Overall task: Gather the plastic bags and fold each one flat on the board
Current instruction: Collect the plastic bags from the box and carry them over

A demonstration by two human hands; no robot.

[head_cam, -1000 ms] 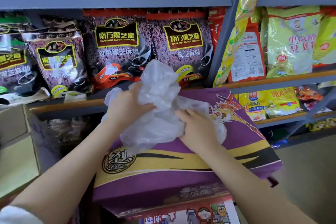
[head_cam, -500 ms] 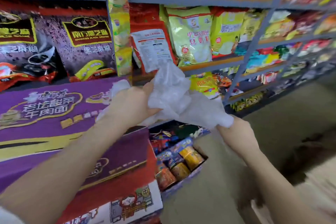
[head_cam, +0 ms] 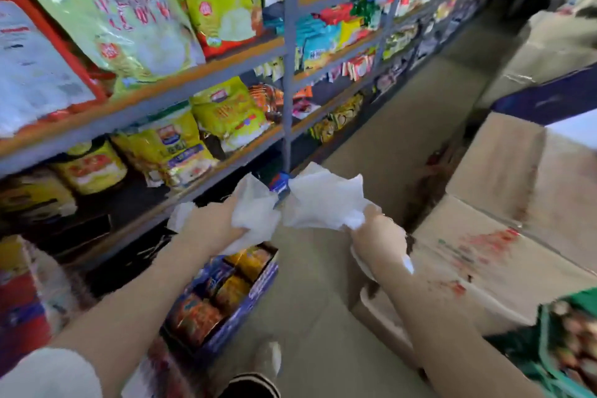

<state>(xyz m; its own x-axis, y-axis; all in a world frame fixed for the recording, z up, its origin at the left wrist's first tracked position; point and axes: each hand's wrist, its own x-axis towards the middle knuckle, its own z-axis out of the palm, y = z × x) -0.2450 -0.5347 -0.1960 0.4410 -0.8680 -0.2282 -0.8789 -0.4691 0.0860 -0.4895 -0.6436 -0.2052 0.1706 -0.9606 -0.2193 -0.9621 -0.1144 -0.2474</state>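
Both hands have carried the plastic bags (head_cam: 319, 200) rightward off the purple box, away from the shelves (head_cam: 181, 90). Left hand (head_cam: 210, 229) and right hand (head_cam: 378, 233) each clutch a crumpled bunch, fingers curled tight, held in mid-air over the floor. Gathering is under way (no fold yet); next, I judge, they need a flat surface, perhaps the cardboard boxes (head_cam: 484, 236) at right.

The packets' (head_cam: 129, 19) blurred Chinese print cannot be read.
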